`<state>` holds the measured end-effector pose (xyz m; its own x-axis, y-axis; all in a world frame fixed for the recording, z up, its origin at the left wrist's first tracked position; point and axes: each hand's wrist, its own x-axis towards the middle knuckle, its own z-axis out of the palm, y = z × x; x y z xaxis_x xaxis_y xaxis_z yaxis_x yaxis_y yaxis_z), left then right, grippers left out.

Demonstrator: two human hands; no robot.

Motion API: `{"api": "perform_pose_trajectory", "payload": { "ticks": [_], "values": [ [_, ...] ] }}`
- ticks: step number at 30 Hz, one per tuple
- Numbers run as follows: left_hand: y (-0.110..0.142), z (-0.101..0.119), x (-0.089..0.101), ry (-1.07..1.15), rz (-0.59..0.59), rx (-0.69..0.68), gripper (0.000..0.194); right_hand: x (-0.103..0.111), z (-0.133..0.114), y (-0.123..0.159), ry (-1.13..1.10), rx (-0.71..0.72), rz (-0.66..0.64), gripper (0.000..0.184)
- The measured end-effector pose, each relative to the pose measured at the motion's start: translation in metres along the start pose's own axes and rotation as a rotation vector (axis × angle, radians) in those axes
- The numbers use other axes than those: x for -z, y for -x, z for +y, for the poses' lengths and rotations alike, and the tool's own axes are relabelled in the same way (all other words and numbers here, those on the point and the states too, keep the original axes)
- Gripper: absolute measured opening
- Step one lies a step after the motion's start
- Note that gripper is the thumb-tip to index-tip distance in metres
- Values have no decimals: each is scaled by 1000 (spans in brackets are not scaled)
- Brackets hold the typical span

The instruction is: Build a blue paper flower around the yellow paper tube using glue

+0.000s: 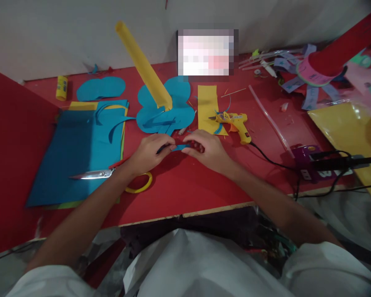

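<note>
My left hand [150,152] and my right hand [205,149] meet over the red table [188,189], fingers pinched together on a small blue paper strip [181,147] stretched between them. Just beyond the hands lies a blue flower-shaped paper cutout [165,109] with a yellow paper tube [142,64] leaning up out of it. Scissors [92,174] with a yellow handle loop [140,185] lie under my left forearm, partly hidden by it.
Blue paper sheets [71,154] lie at left, with a yellow glue stick [62,87] at the back left. A yellow glue gun [235,123] rests right of the hands beside a yellow paper strip [206,103]; its cord runs to a power strip [309,163]. Craft clutter fills the back right.
</note>
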<state>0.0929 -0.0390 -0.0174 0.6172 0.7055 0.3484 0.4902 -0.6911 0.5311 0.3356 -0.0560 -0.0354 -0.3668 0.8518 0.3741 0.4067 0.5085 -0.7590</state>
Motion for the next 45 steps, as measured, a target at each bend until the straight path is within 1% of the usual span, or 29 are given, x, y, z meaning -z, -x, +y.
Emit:
{"api": "perform_pose_trajectory", "payload": {
  "ticks": [2, 4, 9, 12, 14, 15, 16, 19, 21, 24, 26, 29, 32, 33, 34, 35, 38, 40, 42, 45],
  "values": [
    [0, -1, -1, -1, 4, -18, 21, -6, 1, 1, 26, 36, -39, 42],
    [1, -2, -2, -8, 0, -20, 22, -8, 2, 1, 37, 64, -41, 41],
    [2, -4, -3, -18, -3, -1, 21, 0, 1, -1, 29, 43, -36, 42],
    [2, -3, -2, -21, 8, 17, 22, 7, -1, -2, -9, 7, 34, 42],
    [2, -2, -2, -24, 8, 15, 21, 9, -2, -2, -38, -25, 103, 40],
    [1, -2, -1, -25, 7, 7, 21, 9, -2, -2, -50, -38, 114, 39],
    [1, -2, -1, -26, 9, -3, 20, 8, -1, -2, -59, -43, 103, 38],
    [1, -2, -1, -24, 10, -23, 19, 0, 1, -1, -41, -24, -6, 43],
    [2, -3, -2, -26, 6, -31, 18, -7, 2, 0, -6, -3, -55, 43],
    [3, -5, -4, -36, 5, -51, 19, -11, 4, -1, 29, 20, -70, 45],
    [3, -5, -5, -42, -3, -47, 19, -9, 5, -3, 32, 25, -63, 45],
    [3, -5, -4, -44, -5, -5, 19, 3, 7, -6, 1, -16, 5, 44],
    [2, -3, -2, -42, -6, 30, 21, 16, 9, -8, -35, -90, 166, 43],
    [2, -3, -2, -39, -10, 38, 22, 18, 9, -8, -42, -110, 204, 44],
    [2, -3, -2, -34, -11, 45, 22, 18, 8, -8, -50, -125, 215, 45],
    [2, -2, -1, -26, -11, 51, 22, 17, 7, -8, -62, -132, 191, 46],
    [1, -1, -1, -9, -13, 54, 22, 5, 2, -6, -88, -118, 9, 48],
    [0, -1, -1, -4, -21, 47, 23, -3, 0, -5, -50, -94, -76, 49],
    [0, -1, -1, -3, -24, 41, 24, -8, -1, -5, -1, -69, -111, 50],
    [1, -2, -2, -5, -24, 54, 24, -3, -1, -6, -4, -59, -113, 48]
  ]
}}
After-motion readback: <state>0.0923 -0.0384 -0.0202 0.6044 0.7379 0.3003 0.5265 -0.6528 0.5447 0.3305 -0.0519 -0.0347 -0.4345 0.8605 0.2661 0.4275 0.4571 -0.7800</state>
